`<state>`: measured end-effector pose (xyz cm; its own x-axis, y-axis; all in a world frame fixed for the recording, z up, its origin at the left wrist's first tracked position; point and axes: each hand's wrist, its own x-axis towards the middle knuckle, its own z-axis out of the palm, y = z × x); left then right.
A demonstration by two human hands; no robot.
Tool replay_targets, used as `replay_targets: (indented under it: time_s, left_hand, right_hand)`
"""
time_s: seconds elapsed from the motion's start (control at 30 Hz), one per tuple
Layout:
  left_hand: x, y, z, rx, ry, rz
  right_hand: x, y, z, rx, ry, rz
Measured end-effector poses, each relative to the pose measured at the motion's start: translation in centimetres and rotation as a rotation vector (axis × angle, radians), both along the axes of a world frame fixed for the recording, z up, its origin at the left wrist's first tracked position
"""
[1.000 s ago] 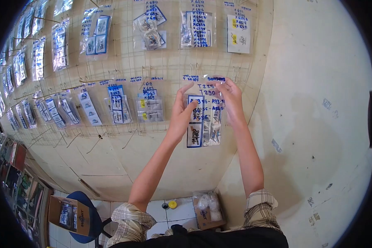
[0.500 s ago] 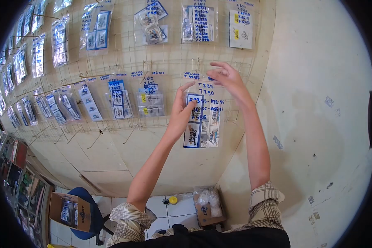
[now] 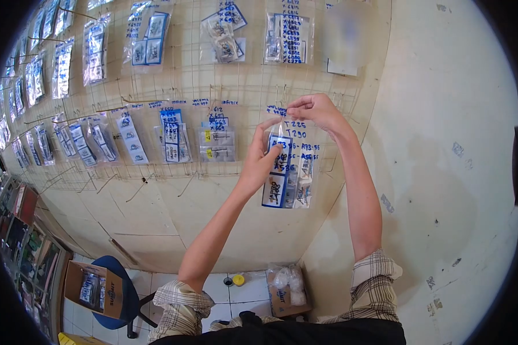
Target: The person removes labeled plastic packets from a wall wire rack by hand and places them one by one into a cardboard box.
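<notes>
One clear plastic bag, lettered in blue, small packets inside; held upright by the left hand, thumb laid on its front, fingers clamped at its left side. Top edge apparently pinched by the right hand, fingertips together, though the grip is partly hidden. Behind: wire rack, hung with similar lettered bags. Below: opened cardboard box, set on a blue chair.
</notes>
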<state>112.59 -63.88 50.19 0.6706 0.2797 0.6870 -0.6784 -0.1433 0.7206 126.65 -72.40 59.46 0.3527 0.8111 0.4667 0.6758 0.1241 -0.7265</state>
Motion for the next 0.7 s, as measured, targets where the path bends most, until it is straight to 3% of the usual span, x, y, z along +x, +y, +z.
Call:
replay_targets:
  time_s: [0.17, 0.33, 0.47, 0.53, 0.6, 0.7]
  left_hand:
    - [-0.3, -0.3, -0.2, 0.008, -0.034, 0.010]
    - [-1.6, -0.7, -2.1, 0.023, -0.148, 0.090]
    - [-5.4, -0.7, -4.0, -0.126, -0.108, 0.157]
    - [-7.3, 0.4, -6.0, -0.195, -0.105, 0.187]
    - [-10.2, 1.2, -7.4, -0.301, -0.050, 0.215]
    - [-14.9, 2.2, -10.2, -0.343, 0.016, 0.315]
  right_hand:
    - [-2.2, -0.4, -0.7, 0.103, -0.218, -0.156]
    - [-7.1, -2.8, -2.7, 0.431, -0.592, -0.318]
    - [-9.7, -3.9, -6.7, 0.542, -0.520, -0.328]
    - [-10.3, -3.3, -10.9, 0.554, 0.047, -0.081]
    - [-12.2, -2.5, -15.0, 0.428, 0.380, 0.190]
    - [-17.4, -0.8, -20.1, 0.212, 0.589, 0.269]
